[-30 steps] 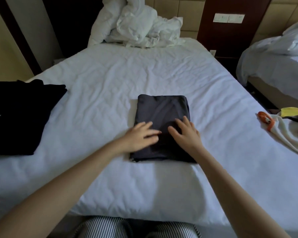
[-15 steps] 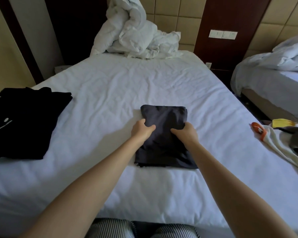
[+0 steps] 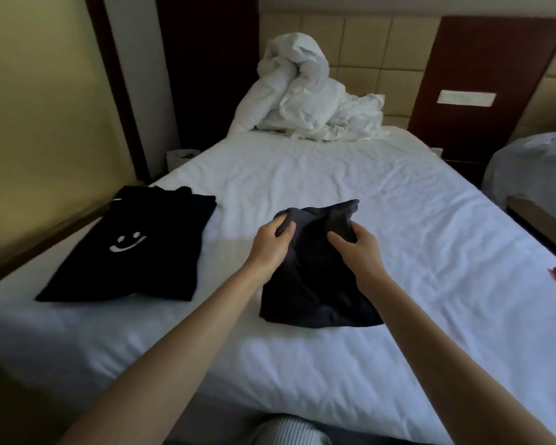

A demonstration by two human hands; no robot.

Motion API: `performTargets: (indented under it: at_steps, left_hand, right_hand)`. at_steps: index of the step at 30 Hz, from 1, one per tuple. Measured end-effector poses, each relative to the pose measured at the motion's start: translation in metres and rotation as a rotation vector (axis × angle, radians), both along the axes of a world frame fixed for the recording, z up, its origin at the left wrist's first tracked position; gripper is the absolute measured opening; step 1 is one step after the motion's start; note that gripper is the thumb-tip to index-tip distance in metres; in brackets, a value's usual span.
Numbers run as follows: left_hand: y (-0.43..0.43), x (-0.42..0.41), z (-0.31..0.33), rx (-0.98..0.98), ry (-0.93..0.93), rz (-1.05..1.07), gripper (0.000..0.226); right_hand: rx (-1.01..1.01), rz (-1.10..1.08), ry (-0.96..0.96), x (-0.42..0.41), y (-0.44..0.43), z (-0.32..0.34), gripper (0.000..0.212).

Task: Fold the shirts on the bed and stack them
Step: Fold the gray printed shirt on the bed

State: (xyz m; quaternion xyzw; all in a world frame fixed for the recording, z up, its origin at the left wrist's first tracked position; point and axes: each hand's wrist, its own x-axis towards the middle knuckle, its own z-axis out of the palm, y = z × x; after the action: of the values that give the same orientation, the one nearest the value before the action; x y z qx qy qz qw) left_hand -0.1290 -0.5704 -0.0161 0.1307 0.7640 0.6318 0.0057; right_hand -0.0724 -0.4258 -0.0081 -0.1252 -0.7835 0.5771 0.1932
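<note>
The folded grey shirt (image 3: pixel 315 284), mid-bed (image 3: pixel 430 239), was pinched at its far edge by the left hand (image 3: pixel 272 248) and right hand (image 3: pixel 357 255), fingers curled into the cloth, and tbh was probably best lifted level and carried flat onto the black shirt (image 3: pixel 132 252) nearby.

1. Matt, soft cloth is shown by the dark grey folded shirt (image 3: pixel 315 284), creased at the fingers (image 3: pixel 284 232).
2. Left of the fingers, the black cloth shirt with white smile print (image 3: pixel 161 258) is seen smooth, matt.
3. Beyond them, the white cloth bed sheet (image 3: pixel 350 175) is finely wrinkled.
</note>
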Motion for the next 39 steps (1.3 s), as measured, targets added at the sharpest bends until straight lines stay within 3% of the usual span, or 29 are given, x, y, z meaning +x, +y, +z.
performTargets:
  at_steps: [9,13,16,20,26,28,32,36,39]
  left_hand:
    - [-0.141,-0.053,0.053,0.184,-0.195,0.173,0.041]
    - [-0.197,-0.083,0.089,0.226,-0.148,0.309,0.039]
    - [-0.243,-0.103,0.075,0.078,-0.272,0.428,0.049]
    - [-0.279,-0.091,0.019,-0.345,-0.607,0.485,0.059]
    - [-0.283,-0.075,-0.008,-0.373,-0.530,0.458,0.041]
    - [-0.285,-0.073,-0.008,-0.400,-0.438,0.489,0.032]
    - [-0.302,-0.077,-0.001,-0.434,-0.265,0.592,0.034]
    - [-0.305,-0.072,-0.007,-0.965,-0.312,0.451,0.019]
    - [-0.291,-0.088,-0.005,-1.038,-0.074,0.481,0.042]
  right_hand:
    - [-0.313,0.268,-0.011,-0.083,-0.131,0.032,0.019]
    - [-0.451,0.445,0.007,-0.132,-0.171,0.054,0.044]
    - [-0.381,0.599,-0.244,-0.145,-0.180,0.035,0.061]
    - [-0.166,0.650,-0.530,-0.123,-0.186,-0.021,0.074]
    - [-0.070,0.483,-0.376,-0.107,-0.213,-0.047,0.039]
    - [-0.033,0.431,-0.321,-0.105,-0.218,-0.044,0.037]
    - [0.043,0.462,-0.251,-0.100,-0.227,-0.027,0.039]
    - [0.187,0.643,-0.551,-0.102,-0.224,-0.025,0.054]
    - [0.362,0.477,-0.320,-0.109,-0.229,-0.024,0.061]
